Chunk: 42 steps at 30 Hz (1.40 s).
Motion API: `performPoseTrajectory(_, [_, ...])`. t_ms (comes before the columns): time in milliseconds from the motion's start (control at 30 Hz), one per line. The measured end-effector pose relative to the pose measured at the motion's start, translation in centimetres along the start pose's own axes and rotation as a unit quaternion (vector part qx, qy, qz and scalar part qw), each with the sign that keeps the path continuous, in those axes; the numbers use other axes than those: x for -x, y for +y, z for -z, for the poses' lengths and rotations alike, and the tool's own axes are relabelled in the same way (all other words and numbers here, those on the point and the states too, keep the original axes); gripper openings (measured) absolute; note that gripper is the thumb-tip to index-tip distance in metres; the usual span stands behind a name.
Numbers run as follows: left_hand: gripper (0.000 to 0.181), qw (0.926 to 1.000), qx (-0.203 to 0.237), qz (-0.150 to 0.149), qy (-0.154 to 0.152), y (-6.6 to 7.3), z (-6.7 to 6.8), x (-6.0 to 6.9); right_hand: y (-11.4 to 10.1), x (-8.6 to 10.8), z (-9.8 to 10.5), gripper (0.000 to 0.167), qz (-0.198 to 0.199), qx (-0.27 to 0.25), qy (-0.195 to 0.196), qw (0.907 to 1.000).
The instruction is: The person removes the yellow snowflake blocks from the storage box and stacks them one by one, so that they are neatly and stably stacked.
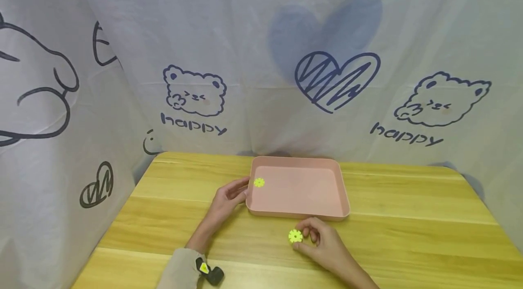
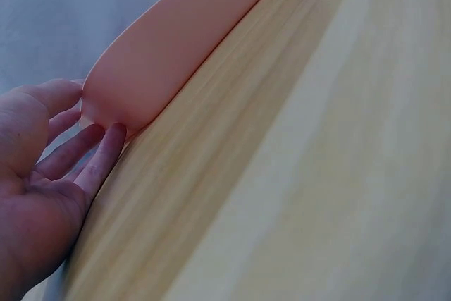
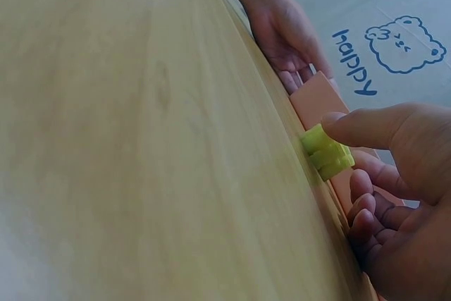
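Observation:
A shallow pink tray [image 1: 298,189] lies on the table, with one yellow notched disc [image 1: 259,182] inside near its left wall. Against that left side rests my left hand [image 1: 229,198]; in the left wrist view the fingertips [image 2: 113,135] touch the outer wall, fingers fairly straight. In front of the tray, my right hand [image 1: 323,241] pinches yellow notched discs [image 1: 295,236] between thumb and index finger. The right wrist view shows them edge-on as a thick ridged stack [image 3: 327,153]; how many there are cannot be told. The other right fingers are curled toward the palm.
The wooden table [image 1: 408,216] extends to both sides of the tray and in front of it. A pale curtain [image 1: 253,52] with bear and heart drawings hangs behind and at the left. The left wrist wears a black strap with a small device [image 1: 214,275].

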<state>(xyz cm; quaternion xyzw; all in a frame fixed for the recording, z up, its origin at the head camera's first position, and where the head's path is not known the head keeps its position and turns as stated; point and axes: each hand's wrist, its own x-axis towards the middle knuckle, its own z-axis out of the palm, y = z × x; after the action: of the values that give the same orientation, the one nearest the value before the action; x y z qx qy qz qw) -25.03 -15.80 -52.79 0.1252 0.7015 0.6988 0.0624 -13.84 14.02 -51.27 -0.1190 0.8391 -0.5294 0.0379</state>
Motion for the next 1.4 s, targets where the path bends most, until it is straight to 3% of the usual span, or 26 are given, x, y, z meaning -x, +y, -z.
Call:
performPoseTrajectory(467, [0.044,1.0,0.0,0.006,0.004,-0.1,0.0,-0.2,0.2,-0.1,0.2,0.036,0.016,-0.023,-0.006,0.9996])
performPoseTrajectory(767, [0.043,1.0,0.003,0.003,0.0,-0.2,0.1,-0.2,0.3,-0.4,0.8,0.028,-0.001,-0.027,-0.008,0.9996])
performPoseTrajectory(1033, [0.045,1.0,-0.002,0.0,-0.01,-0.3,0.0,-0.3,-1.1,-0.9,2.2,0.02,0.067,-0.038,-0.006,0.997])
performPoseTrajectory(1400, [0.044,1.0,0.002,-0.003,0.0,-0.2,0.0,-0.2,-3.3,-4.8,2.5,0.017,0.085,0.007,0.04,0.9956])
